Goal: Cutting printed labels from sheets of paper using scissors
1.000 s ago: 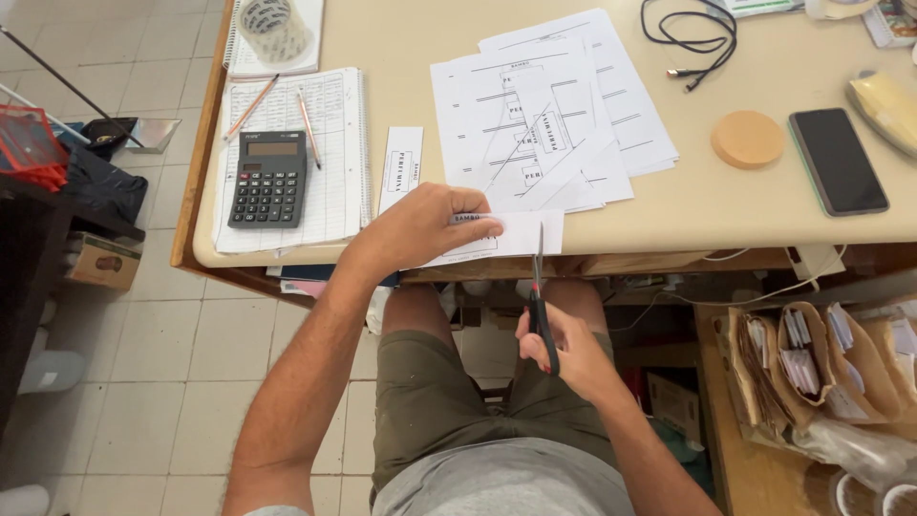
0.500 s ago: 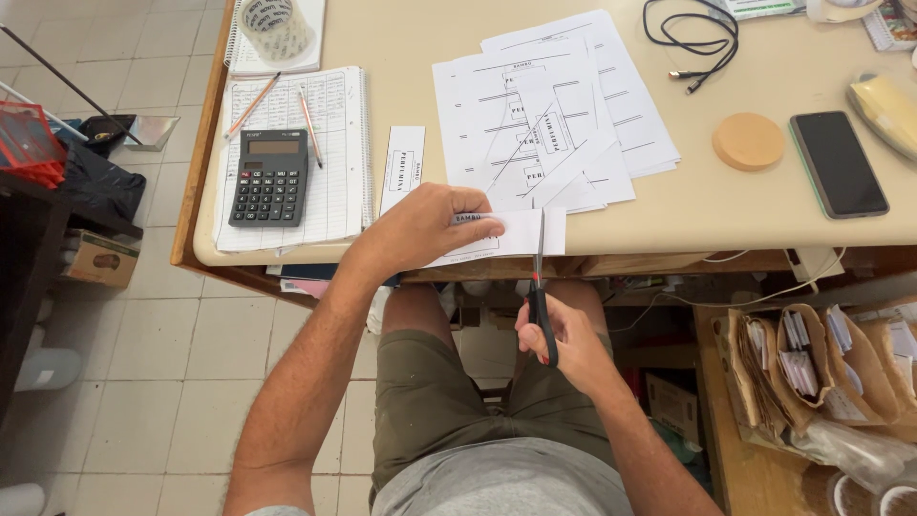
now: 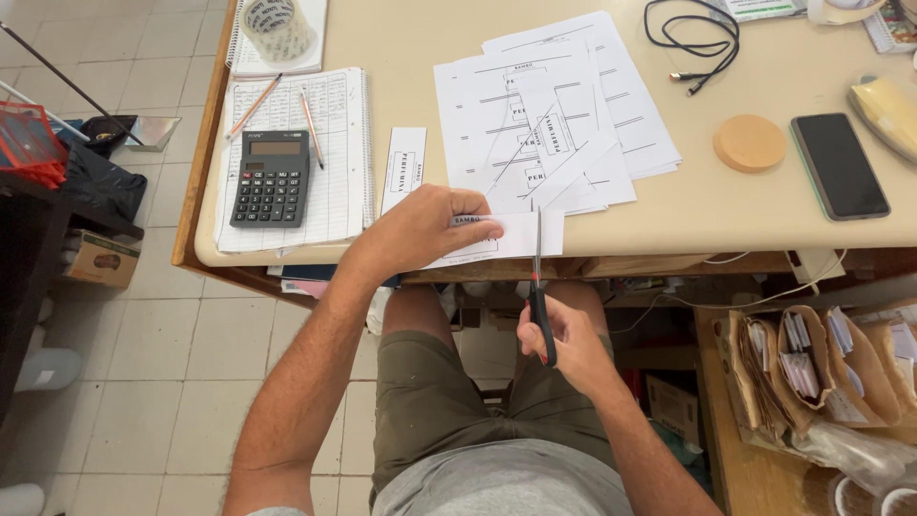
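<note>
Your left hand [image 3: 420, 229] presses a small white paper strip [image 3: 511, 236] flat at the near edge of the desk [image 3: 745, 205], with the fingers closed together on top of it. The strip is thin and smooth, a long rectangle with a little black print, and one end hangs a bit over the desk edge. Your right hand [image 3: 564, 339] holds a pair of scissors [image 3: 539, 287] below the desk edge, at 6 o'clock from the strip. The fingers are wrapped tight around the dark handles with red inside. The slim metal blades point up to 12 o'clock and cross the right part of the strip; I cannot tell if they are open or closed there.

At 12 o'clock from the strip lies a loose pile of printed sheets [image 3: 544, 124], white, flat and partly cut, with thin black lines. At 10 o'clock lies another cut strip [image 3: 404, 169], narrow and upright. At 9 o'clock a black calculator [image 3: 271, 179] with small square keys rests on a spiral notebook [image 3: 330, 158] with lined pages, and two thin pencils [image 3: 310, 115] lie on the same pages. At 2 o'clock you see a round cork coaster [image 3: 750, 143], matte and light brown, and beside it a dark glossy phone [image 3: 839, 164]. The desk surface is smooth and beige.
</note>
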